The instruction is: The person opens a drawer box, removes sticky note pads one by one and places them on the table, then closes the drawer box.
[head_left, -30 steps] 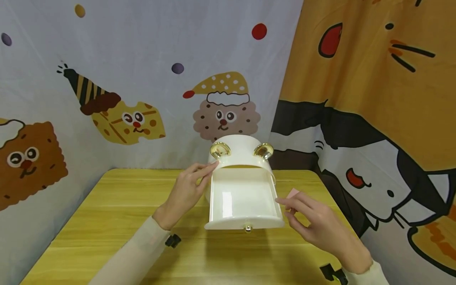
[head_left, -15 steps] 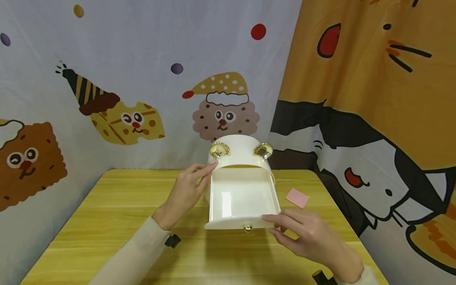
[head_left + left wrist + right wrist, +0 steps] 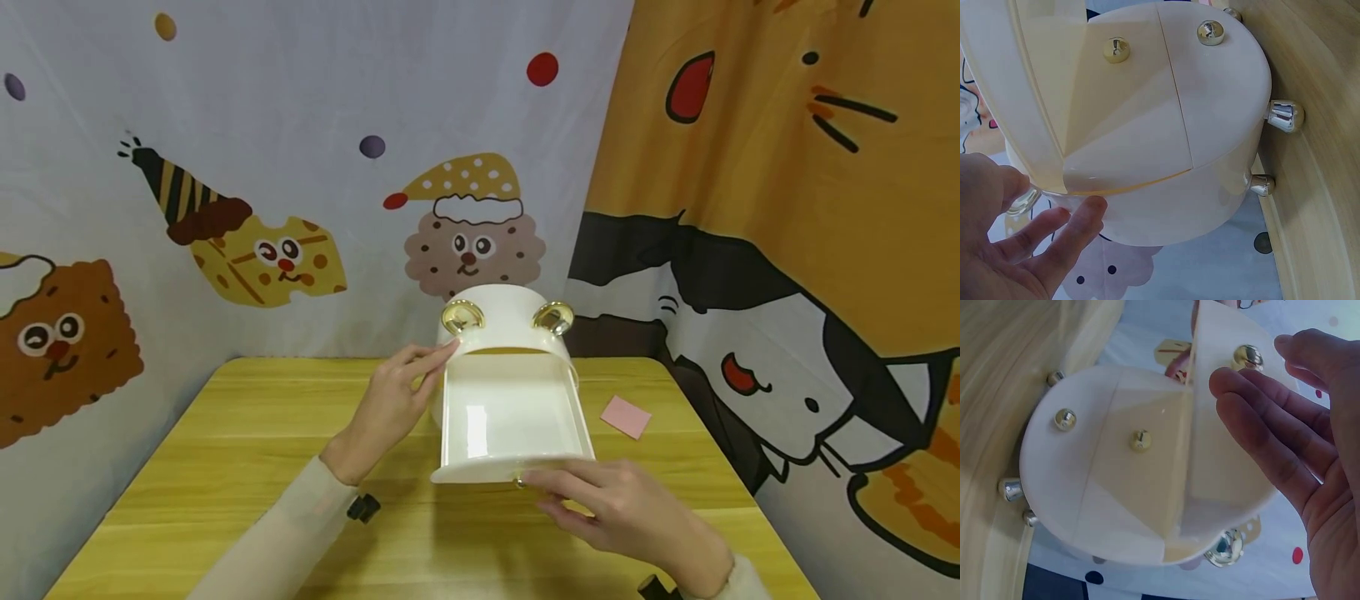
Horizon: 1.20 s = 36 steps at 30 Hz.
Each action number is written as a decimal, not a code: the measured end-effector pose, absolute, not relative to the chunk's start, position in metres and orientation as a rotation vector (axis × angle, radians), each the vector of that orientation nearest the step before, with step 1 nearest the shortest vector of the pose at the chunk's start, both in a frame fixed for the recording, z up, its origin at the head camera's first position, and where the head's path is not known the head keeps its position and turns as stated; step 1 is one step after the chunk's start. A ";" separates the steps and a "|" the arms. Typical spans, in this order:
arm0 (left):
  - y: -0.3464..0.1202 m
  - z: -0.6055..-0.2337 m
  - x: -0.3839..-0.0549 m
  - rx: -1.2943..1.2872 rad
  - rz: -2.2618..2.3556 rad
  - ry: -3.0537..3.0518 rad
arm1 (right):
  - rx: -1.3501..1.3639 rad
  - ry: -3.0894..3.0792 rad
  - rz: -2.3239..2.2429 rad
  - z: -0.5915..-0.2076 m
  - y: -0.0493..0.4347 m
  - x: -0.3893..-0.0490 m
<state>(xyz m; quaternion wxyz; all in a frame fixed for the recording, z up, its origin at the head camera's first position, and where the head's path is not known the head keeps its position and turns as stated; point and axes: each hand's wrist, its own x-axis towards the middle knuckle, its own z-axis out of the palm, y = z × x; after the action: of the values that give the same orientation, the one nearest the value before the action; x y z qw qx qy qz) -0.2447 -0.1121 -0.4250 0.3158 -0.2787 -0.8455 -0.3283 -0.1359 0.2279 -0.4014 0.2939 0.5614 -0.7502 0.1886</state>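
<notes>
A white rounded storage box (image 3: 501, 312) with gold ears stands on the table, its top drawer (image 3: 468, 473) pulled far out toward me. My left hand (image 3: 386, 404) steadies the left side of the box, fingertips against the shell near the drawer opening. In front of the drawer, my right hand (image 3: 626, 517) has its fingertips right at the small gold knob (image 3: 1247, 357). The right wrist view shows those fingers (image 3: 1260, 428) nearly straight, with the thumb apart from them. Two lower gold knobs, such as this middle knob (image 3: 1116, 50), sit on the closed front below.
A pink paper slip (image 3: 626, 417) lies on the wooden table (image 3: 300, 417), right of the box. Short metallic feet (image 3: 1286, 116) support the box. Printed cartoon curtains (image 3: 300, 100) hang behind the table and along its right side.
My right hand has let go of the pink slip, leaving it on the table, and moved left and down along the drawer edge to the knob. The left hand has stayed put.
</notes>
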 end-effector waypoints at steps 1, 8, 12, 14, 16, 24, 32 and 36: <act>-0.112 -0.425 -0.244 -0.734 -0.860 -2.227 | 1.495 -1.999 0.491 -0.402 0.227 -0.136; -0.113 -0.423 -0.244 -0.733 -0.861 -2.231 | 1.488 -2.018 0.420 -0.410 0.222 -0.138; -0.113 -0.424 -0.243 -0.731 -0.887 -2.232 | 1.483 -2.007 0.393 -0.414 0.218 -0.140; -0.113 -0.424 -0.243 -0.731 -0.892 -2.237 | 1.478 -1.994 0.383 -0.414 0.217 -0.141; -0.113 -0.424 -0.243 -0.733 -0.887 -2.237 | 1.472 -1.987 0.373 -0.415 0.215 -0.141; -0.112 -0.422 -0.244 -0.742 -0.886 -2.226 | 1.438 -2.038 0.352 -0.417 0.214 -0.141; -0.113 -0.421 -0.244 -0.734 -0.904 -2.248 | 1.463 -1.979 0.323 -0.415 0.210 -0.144; -0.113 -0.420 -0.244 -0.738 -0.916 -2.254 | 1.479 -1.953 0.328 -0.414 0.209 -0.145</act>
<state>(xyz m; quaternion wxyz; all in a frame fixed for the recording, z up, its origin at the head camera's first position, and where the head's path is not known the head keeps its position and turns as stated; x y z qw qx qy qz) -0.2436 -0.1133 -0.4195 0.2954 -0.2773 -0.8470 -0.3442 -0.1451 0.2089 -0.4137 0.3288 0.5650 -0.7463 0.1252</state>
